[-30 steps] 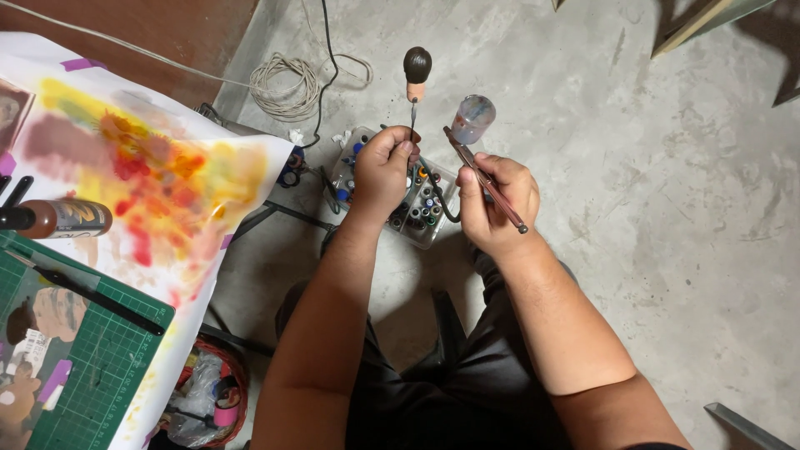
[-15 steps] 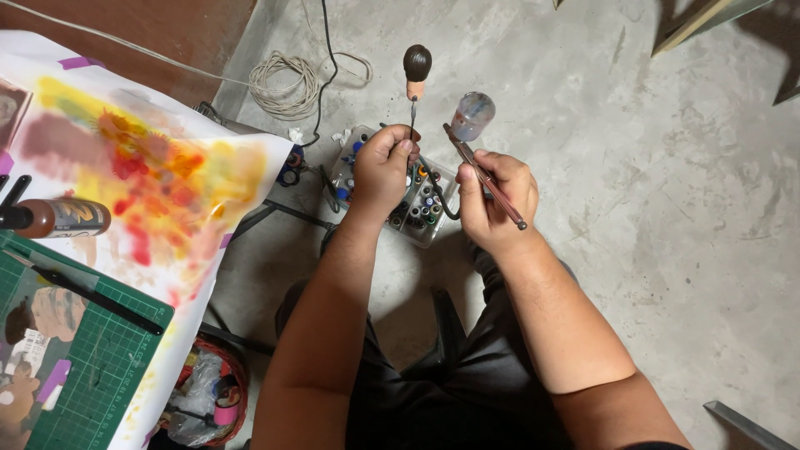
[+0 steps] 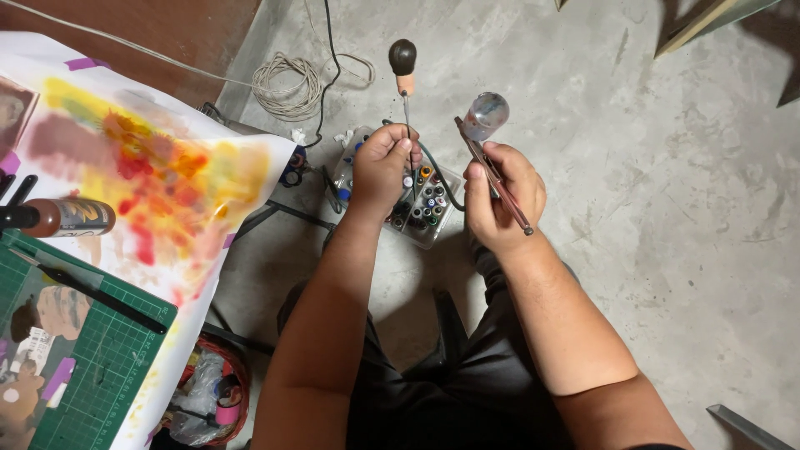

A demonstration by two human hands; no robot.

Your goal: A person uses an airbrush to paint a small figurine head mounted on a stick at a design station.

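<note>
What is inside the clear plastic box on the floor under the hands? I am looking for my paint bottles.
The clear box holds small bottles standing upright, caps showing in several colours. The left hand covers part of the box, so what lies beneath it cannot be seen.

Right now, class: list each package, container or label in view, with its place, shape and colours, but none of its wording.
Clear plastic box: on the floor below the hands, rectangular, filled with small bottles with coloured caps.
Brown bottle: lying at left on the painted sheet, cylindrical, with a pale printed label and black tip.
Red basket: on the floor at bottom left, round, holding crumpled plastic bags.
</note>
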